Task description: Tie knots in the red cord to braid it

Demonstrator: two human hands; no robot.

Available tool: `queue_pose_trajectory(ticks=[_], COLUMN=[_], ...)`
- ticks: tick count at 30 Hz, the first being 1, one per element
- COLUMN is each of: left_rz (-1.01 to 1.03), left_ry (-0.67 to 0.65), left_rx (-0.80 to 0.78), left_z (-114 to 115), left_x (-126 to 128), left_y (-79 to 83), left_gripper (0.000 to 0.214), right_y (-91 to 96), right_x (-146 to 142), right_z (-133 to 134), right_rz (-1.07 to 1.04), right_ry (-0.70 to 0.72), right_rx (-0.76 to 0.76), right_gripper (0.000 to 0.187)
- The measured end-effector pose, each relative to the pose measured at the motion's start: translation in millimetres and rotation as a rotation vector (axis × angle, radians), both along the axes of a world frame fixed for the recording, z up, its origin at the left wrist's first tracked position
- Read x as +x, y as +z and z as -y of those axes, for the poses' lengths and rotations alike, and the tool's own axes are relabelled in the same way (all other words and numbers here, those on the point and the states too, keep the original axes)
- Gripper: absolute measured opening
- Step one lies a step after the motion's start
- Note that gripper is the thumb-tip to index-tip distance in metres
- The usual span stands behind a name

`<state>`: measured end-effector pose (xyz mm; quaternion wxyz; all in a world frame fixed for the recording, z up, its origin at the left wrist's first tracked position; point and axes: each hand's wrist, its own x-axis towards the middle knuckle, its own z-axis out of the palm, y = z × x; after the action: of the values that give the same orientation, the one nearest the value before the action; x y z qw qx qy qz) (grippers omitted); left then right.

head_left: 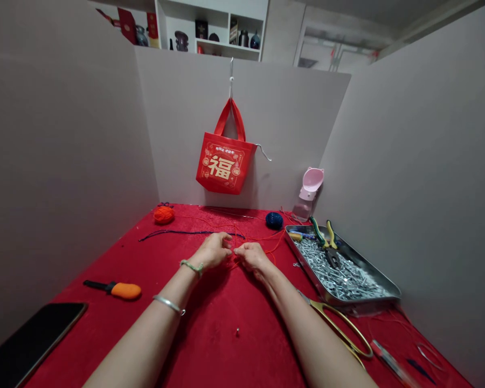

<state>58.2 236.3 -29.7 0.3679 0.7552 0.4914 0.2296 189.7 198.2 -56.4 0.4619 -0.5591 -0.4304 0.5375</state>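
Note:
Both of my hands are close together over the red cloth, at the near end of a tangle of thin red cord point(262, 238). My left hand point(215, 250) is closed, its fingers curled towards the right hand; the cord runs in at its fingertips. Thumb and forefinger of my right hand point(254, 258) pinch the same cord, a short gap away. The exact grip is too small to see. A dark braided cord point(178, 232) lies just beyond my left hand, its right end by the fingertips.
An orange yarn ball point(164, 215) and a dark blue one point(274, 220) sit at the back. Right: a metal tray point(392, 291) of screws with pliers point(330, 250), and gold-handled scissors point(347, 326). Left: an orange-handled tool point(125, 291) and a phone point(32, 345). A red bag point(225, 164) hangs ahead between grey partitions.

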Motion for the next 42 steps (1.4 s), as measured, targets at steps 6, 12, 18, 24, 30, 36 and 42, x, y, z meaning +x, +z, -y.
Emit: queue_pose_trajectory(ticks=[6, 12, 18, 24, 30, 36, 42], left_rz=[0.322, 0.271, 0.190, 0.394, 0.403, 0.384, 0.342], left_ry=[-0.022, 0.020, 0.086, 0.195, 0.183, 0.248, 0.246], left_rx=[-0.315, -0.293, -0.346, -0.407, -0.481, -0.571, -0.562], left_z=[-8, -6, -3, 3, 5, 8, 12], left_x=[12, 11, 9, 6, 11, 16, 18], left_y=[-20.7, -18.6, -15.6, -12.6, -13.3, -8.9, -3.3], left_gripper=[0.054, 0.030, 0.014, 0.011, 0.021, 0.019, 0.016], right_y=[-1.3, -2.0, 2.6, 4.1, 4.8, 3.9, 6.0], right_x=[1, 1, 5, 8, 10, 12, 22], right_z=[-2, -3, 3, 3, 2, 0, -3], right_rz=[-0.036, 0.001, 0.050, 0.071, 0.148, 0.300, 0.488], right_ry=[0.017, 0.038, 0.192, 0.242, 0.218, 0.197, 0.253], right_rx=[-0.015, -0.020, -0.022, -0.012, 0.015, 0.086, 0.139], right_gripper=[0.021, 0.018, 0.020, 0.017, 0.013, 0.008, 0.014])
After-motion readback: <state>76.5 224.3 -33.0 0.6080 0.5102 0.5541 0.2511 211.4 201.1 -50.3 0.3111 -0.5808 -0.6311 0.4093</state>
